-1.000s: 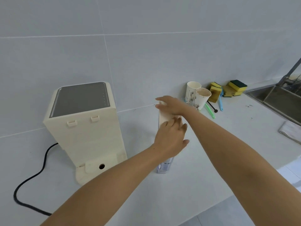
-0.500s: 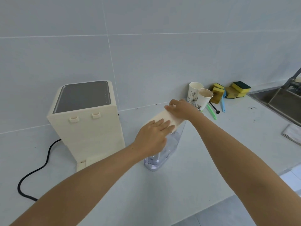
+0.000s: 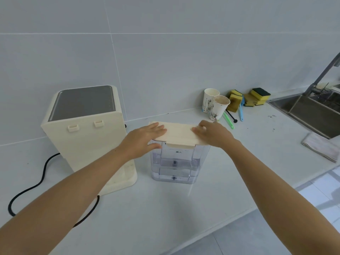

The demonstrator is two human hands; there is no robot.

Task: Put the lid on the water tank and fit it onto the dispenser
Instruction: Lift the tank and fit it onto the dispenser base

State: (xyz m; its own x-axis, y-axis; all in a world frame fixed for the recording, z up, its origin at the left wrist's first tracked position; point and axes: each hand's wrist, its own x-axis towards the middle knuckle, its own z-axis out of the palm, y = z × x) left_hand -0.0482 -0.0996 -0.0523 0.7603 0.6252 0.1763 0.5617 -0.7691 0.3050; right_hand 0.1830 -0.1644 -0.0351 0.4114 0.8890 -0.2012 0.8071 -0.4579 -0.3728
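A clear plastic water tank (image 3: 175, 163) stands upright on the white counter, just right of the cream dispenser (image 3: 86, 129). A cream lid (image 3: 179, 133) lies flat across the tank's top. My left hand (image 3: 145, 139) grips the lid's left end, fingers on top and thumb at the tank's side. My right hand (image 3: 213, 134) grips the lid's right end the same way. The dispenser shows its back face with two small hooks and a low base ledge; tank and dispenser stand apart.
A black power cord (image 3: 42, 173) runs from the dispenser across the counter at left. Two paper cups (image 3: 215, 105), sponges (image 3: 257, 95) and brushes sit by the wall. A steel sink (image 3: 311, 113) and a folded cloth (image 3: 320, 147) lie at right.
The tank has been turned so its broad face points at me. My hands have shifted from one end of the lid to its two ends.
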